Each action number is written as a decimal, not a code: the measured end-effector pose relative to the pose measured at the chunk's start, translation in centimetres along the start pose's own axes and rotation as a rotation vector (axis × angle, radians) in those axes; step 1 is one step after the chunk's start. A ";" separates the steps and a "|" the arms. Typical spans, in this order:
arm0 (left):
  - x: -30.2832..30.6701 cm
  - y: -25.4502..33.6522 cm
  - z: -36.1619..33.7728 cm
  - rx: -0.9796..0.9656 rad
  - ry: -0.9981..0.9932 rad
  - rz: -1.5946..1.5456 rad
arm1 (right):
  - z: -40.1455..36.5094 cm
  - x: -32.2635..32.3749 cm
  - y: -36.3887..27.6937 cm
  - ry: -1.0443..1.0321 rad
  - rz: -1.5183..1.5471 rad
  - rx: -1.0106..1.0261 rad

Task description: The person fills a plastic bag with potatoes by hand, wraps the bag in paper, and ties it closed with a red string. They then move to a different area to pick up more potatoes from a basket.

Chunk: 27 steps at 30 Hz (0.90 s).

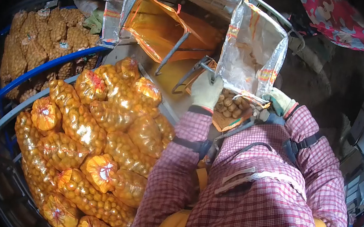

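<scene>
Left hand [207, 89]: gloved fingers wrapped around a metal bar [205, 66].
Right hand [280, 102]: at the near-right corner of the clear bag [252, 33]; finger grip cannot be told.
Clear bag: between and beyond both hands.
Spill risk: brown produce [232, 105] could tumble if the rim slips.

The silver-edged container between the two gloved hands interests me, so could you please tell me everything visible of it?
The silver-edged container looks boxy and open, with pale, filmy walls, perhaps plastic, shiny taped-looking edges and orange-red stripes. Tan patches show on its inner face. A grey metal bar runs along its upper edge. It slants slightly in the view, above small brown, round items. The left hand is by its lower left corner, the right hand at its lower right; exact contact is unclear.
</scene>
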<state>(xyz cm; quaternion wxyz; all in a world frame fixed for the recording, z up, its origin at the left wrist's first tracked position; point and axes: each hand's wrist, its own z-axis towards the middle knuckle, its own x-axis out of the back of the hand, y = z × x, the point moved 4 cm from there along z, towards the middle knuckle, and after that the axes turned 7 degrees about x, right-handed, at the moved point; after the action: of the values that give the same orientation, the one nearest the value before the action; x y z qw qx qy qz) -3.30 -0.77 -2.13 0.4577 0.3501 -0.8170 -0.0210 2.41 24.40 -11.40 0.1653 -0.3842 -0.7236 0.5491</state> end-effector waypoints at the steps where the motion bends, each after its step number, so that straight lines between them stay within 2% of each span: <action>1: 0.4 0.3 -0.1 -0.008 0.040 0.029 | 0.1 -0.6 0.5 0.000 0.209 -0.122; 2: 0.8 0.6 0.0 -0.018 0.083 0.056 | 0.0 -1.3 1.1 0.063 0.449 -0.268; 3: -2.7 2.0 0.4 -0.047 0.044 -0.011 | -2.5 1.5 1.3 0.112 0.392 -0.307; 5: -2.6 1.1 0.4 -0.139 0.121 0.037 | -1.6 0.8 0.8 0.007 -0.046 -0.045; 6: -2.5 1.3 0.6 -0.138 0.150 0.058 | -1.3 0.6 0.6 0.001 -0.053 -0.047; 9: -1.5 0.7 0.4 -0.106 0.117 0.039 | 0.1 -1.4 1.1 0.224 0.610 -0.152; 10: -1.4 0.6 0.3 -0.113 0.109 0.049 | 0.2 -0.7 0.9 0.096 0.077 0.121; 13: -1.5 -0.8 -0.1 -0.069 0.139 -0.098 | 1.8 -1.7 2.7 0.122 0.038 0.163; 14: -1.9 -1.1 -0.7 -0.065 0.135 -0.094 | 2.1 -2.1 2.7 0.002 -0.548 0.380; 15: -2.0 -1.3 -1.1 -0.069 0.159 -0.166 | 2.6 -2.8 3.9 0.081 0.164 0.034; 17: -2.8 -1.4 -1.0 -0.079 0.188 -0.237 | 2.7 -3.1 1.0 0.175 0.374 -0.087; 18: -3.1 -1.6 -0.9 -0.056 0.180 -0.385 | 2.9 -3.1 0.4 0.174 0.378 -0.081; 19: -3.5 -1.8 -0.7 -0.033 0.170 -0.533 | 3.0 -2.9 0.2 0.209 0.197 -0.103; 20: -3.7 -2.0 -0.5 -0.031 0.169 -0.528 | 3.0 -2.8 -0.2 0.242 0.017 -0.128; 21: -3.6 -2.1 -0.4 0.012 0.178 -0.539 | 2.8 -3.3 -0.7 0.240 0.022 -0.128; 23: -3.4 -1.9 -0.2 0.051 0.191 -0.546 | 2.3 -3.6 -2.3 0.351 -0.081 -0.001; 27: -3.3 -0.3 -0.2 0.038 0.223 -0.372 | 3.0 -3.3 1.5 0.333 -0.021 -0.044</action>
<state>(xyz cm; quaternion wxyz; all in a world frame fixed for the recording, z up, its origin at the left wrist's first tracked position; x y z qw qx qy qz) -1.80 1.01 -4.55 0.5269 0.5037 -0.6827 -0.0510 3.14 20.15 -13.16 0.2804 -0.4659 -0.7018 0.4601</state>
